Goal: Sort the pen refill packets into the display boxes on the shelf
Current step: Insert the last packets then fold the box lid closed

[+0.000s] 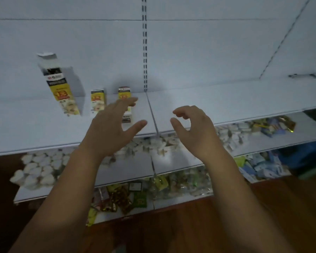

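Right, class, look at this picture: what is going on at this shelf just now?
A person reaches both bare hands toward the white shelf, where a tall open box, a shorter middle box and a rightmost box stand. The left hand, fingers straight, is in front of the rightmost box; whether it touches is unclear. The right hand, loosely curled, holds nothing.

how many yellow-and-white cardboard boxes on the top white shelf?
3. The tall yellow-and-white cardboard box with its top flap open stands leftmost; the shorter middle box is right of it; the third box is partly hidden behind the left hand. No others show.
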Demonstrator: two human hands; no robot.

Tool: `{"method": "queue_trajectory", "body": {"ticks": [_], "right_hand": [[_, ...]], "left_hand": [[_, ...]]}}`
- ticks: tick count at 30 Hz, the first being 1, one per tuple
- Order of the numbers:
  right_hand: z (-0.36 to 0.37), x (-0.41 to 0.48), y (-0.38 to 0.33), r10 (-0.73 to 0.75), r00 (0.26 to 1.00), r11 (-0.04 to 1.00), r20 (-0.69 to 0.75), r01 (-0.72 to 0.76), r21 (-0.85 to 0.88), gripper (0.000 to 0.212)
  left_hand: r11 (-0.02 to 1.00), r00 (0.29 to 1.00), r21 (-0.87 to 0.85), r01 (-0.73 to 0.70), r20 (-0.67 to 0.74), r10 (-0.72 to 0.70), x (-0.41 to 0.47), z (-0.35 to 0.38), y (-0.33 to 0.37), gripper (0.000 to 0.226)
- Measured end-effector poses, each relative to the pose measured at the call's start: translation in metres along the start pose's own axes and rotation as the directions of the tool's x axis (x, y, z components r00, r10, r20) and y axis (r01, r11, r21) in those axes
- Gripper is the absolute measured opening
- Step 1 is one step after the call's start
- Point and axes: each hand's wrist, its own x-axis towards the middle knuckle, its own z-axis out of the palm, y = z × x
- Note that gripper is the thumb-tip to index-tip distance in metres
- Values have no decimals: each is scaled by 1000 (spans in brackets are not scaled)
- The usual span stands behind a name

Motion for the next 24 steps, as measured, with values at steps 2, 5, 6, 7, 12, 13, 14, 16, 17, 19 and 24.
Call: {"method": "queue_trajectory", "body": {"ticks": [2,5,6,7,12,13,14,16,17,19,24], "right_hand": [[-29,-23,29,40,999,999,-36,-40,-22,26],[-75,-57,69,118,990,992,-83,-122,-41,28],[-90,-68,83,146,984,987,-102,-152,-53,29],[-104,-79,96,175,977,980,-124,-184,-70,30],[-177,-127,157,335,911,914,-242,-377,-152,34],[-191,-135,168,364,892,896,-268,-415,-162,35],[-206,-141,179,388,874,875,-293,-449,-181,36],[-232,-149,202,428,838,816,-340,-519,-254,37],[-243,-151,214,447,821,782,-354,-551,-291,38],[-264,-152,240,475,797,723,-373,-595,-351,39],[-313,-129,297,520,746,651,-416,-661,-372,45]], "left_hand": [[997,997,-36,-62,50,63,10,32,37,68],[986,979,-60,-157,126,163,28,80,96,69],[979,968,-73,-189,153,198,33,95,115,69],[972,957,-92,-217,179,230,39,111,133,69],[919,875,-124,-374,281,394,68,193,220,73],[905,857,-131,-404,293,425,74,209,237,72],[890,838,-142,-433,300,455,81,224,253,70],[859,804,-174,-482,302,512,96,254,283,67],[843,786,-197,-501,304,538,104,268,298,67],[802,746,-246,-544,295,597,124,297,325,69],[725,672,-415,-550,296,679,179,359,387,73]]}}
